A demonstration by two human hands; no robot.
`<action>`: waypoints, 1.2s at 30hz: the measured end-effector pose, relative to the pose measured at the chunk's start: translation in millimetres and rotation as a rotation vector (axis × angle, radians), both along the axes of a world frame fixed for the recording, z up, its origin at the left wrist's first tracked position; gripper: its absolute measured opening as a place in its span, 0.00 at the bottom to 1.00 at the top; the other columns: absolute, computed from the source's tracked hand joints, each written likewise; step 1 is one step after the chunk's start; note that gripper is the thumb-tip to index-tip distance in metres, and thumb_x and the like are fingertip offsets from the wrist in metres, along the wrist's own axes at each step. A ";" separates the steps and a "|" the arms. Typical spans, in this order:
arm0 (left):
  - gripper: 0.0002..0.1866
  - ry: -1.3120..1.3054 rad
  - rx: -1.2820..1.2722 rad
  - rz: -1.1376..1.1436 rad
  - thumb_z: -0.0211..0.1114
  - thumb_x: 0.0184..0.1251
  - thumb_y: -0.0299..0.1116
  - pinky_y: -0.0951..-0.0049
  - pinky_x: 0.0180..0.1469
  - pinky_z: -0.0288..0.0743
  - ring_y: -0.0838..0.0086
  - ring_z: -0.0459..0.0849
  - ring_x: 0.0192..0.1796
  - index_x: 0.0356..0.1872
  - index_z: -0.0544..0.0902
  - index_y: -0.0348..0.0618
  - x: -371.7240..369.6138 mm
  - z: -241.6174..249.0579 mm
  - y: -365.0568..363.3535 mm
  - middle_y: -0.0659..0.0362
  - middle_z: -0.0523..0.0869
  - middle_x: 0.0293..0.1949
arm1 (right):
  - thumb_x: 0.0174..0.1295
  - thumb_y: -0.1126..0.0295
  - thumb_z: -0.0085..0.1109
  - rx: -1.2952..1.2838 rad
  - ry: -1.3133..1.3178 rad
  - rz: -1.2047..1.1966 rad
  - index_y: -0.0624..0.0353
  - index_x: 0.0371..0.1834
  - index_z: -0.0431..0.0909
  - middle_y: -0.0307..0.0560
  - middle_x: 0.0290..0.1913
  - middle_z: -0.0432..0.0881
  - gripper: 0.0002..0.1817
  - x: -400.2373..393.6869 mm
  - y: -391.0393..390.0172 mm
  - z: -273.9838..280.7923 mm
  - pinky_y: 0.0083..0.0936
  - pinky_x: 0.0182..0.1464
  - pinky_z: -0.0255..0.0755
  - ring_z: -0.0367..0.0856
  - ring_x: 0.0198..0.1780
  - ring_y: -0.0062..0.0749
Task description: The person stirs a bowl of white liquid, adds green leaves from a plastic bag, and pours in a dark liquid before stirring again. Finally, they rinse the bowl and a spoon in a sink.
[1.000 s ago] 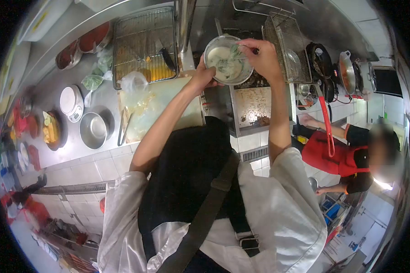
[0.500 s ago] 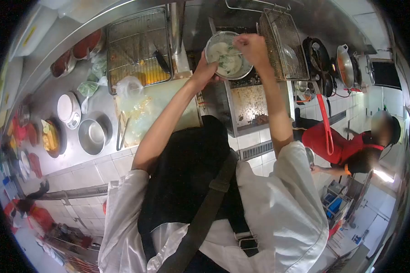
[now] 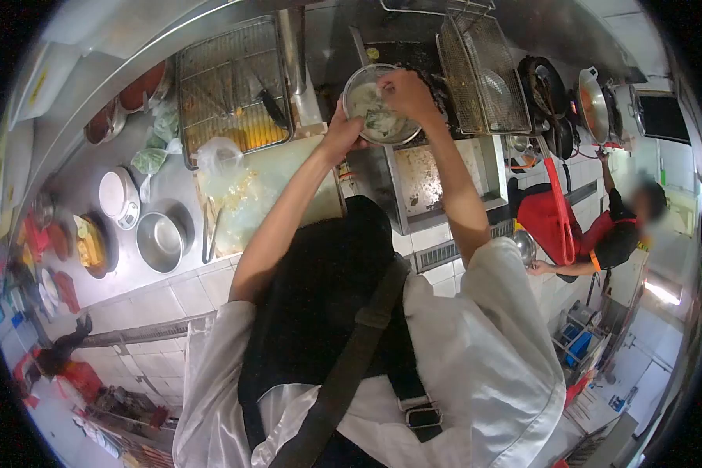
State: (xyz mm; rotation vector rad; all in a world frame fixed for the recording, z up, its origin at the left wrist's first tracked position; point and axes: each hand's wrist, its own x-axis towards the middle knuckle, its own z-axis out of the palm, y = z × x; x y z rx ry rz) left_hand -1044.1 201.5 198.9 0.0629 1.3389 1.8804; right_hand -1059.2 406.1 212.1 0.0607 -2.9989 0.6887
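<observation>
A metal bowl (image 3: 351,92) holds a pale, wet mixture (image 3: 382,115) with green leafy bits in it. My left hand (image 3: 343,131) is closed on the bowl's left rim, thumb toward the inside. Over the bowl's upper right side, the fingers of my right hand (image 3: 405,90) are curled together in a grip. Whatever they hold, if anything, is hidden. The bowl is held above the dark, stained cooking station, just left of a wire fryer basket (image 3: 464,78).
To the left lie a wire-racked tray (image 3: 230,93) with black-handled tongs, a cutting board (image 3: 277,183), a scale (image 3: 118,195) and an empty-looking steel bowl (image 3: 161,240). On the right are pans (image 3: 542,86), a red-handled utensil (image 3: 555,203) and a person in red (image 3: 550,222).
My right hand has shifted left across the bowl, and the bowl sits slightly lower and further left in view. The person at right now reaches one arm toward the pans.
</observation>
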 end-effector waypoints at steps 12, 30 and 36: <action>0.30 -0.038 0.047 -0.034 0.49 0.71 0.25 0.84 0.21 0.72 0.70 0.86 0.33 0.70 0.54 0.61 -4.9 -8.9 24.1 0.56 0.80 0.55 | 0.61 0.74 0.61 -0.247 0.136 -0.052 0.62 0.41 0.85 0.43 0.30 0.86 0.08 14.2 42.3 75.8 0.22 0.36 0.76 0.81 0.32 0.19; 0.35 -0.192 -0.199 0.010 0.49 0.69 0.24 0.74 0.30 0.83 0.67 0.87 0.36 0.75 0.46 0.55 35.6 -12.4 -78.4 0.51 0.79 0.54 | 0.57 0.72 0.57 0.090 -0.188 -0.317 0.57 0.39 0.86 0.59 0.36 0.85 0.10 1.3 75.6 -76.3 0.41 0.44 0.79 0.85 0.40 0.51; 0.32 -0.193 -0.221 0.172 0.49 0.67 0.22 0.81 0.23 0.77 0.79 0.80 0.27 0.73 0.54 0.50 51.8 10.6 -99.5 0.55 0.81 0.45 | 0.61 0.67 0.58 0.258 -0.350 -0.440 0.59 0.52 0.81 0.59 0.47 0.84 0.16 9.6 116.0 -217.8 0.44 0.49 0.78 0.83 0.50 0.51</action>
